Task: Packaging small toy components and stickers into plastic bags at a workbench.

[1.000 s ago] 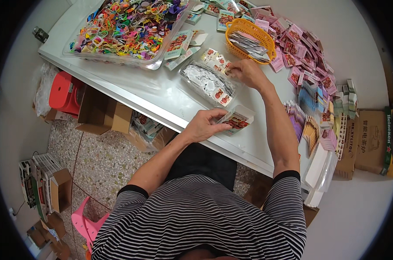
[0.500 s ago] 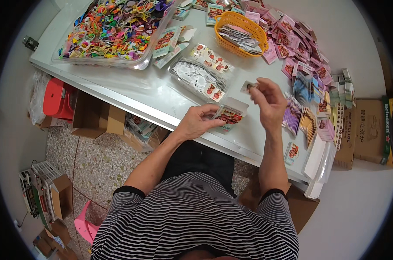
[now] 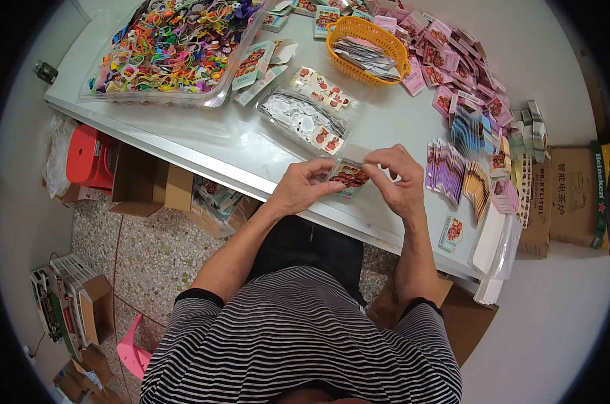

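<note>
My left hand (image 3: 303, 188) grips a small light-green printed box (image 3: 349, 178) with red pictures, thumb across its front. The box is tilted above the table's front edge, and its pale top flap (image 3: 359, 153) stands up. At the opening is my right hand (image 3: 399, 180), thumb and forefinger pinched together against the box. What lies between those fingertips is hidden. Just beyond the box stands a clear plastic container (image 3: 303, 120) with many black-and-white packets and some printed sticker sheets (image 3: 330, 139).
Colourful small bands fill a clear tub (image 3: 214, 98) at the far left. An orange basket (image 3: 367, 74) holds silvery packets. Pink boxes (image 3: 439, 57) are heaped at the far right, near fanned purple packets (image 3: 444, 172). Another light-green box (image 3: 451, 233) lies by the right edge.
My right hand has come down and left to the box, bringing the small clear packet it held up. That packet is now out of sight. My left hand keeps its hold.
</note>
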Available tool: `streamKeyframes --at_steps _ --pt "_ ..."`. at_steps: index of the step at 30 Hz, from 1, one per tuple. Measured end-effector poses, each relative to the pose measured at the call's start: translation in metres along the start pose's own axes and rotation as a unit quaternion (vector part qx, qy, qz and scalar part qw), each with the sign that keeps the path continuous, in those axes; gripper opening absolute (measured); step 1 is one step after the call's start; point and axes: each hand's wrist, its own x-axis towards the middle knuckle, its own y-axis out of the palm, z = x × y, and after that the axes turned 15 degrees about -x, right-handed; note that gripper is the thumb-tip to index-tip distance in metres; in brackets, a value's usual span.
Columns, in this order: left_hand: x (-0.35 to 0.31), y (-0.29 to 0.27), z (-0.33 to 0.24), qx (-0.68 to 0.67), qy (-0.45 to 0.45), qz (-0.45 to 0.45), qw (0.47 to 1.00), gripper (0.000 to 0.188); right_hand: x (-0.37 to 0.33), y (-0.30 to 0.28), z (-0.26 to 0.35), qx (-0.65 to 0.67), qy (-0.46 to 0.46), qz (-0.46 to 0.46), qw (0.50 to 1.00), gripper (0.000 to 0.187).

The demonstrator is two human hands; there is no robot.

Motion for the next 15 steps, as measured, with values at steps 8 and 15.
streamKeyframes --at_steps 8,15 --pt "-0.002 0.003 -0.005 0.033 -0.016 0.018 0.999 0.040 0.064 0.011 -0.025 0.028 0.076 0.129 0.988 0.018" --pt "-0.004 0.004 -0.011 0.031 -0.014 0.046 0.998 0.036 0.115 0.041 -0.020 -0.176 -0.171 0.305 0.920 0.029"
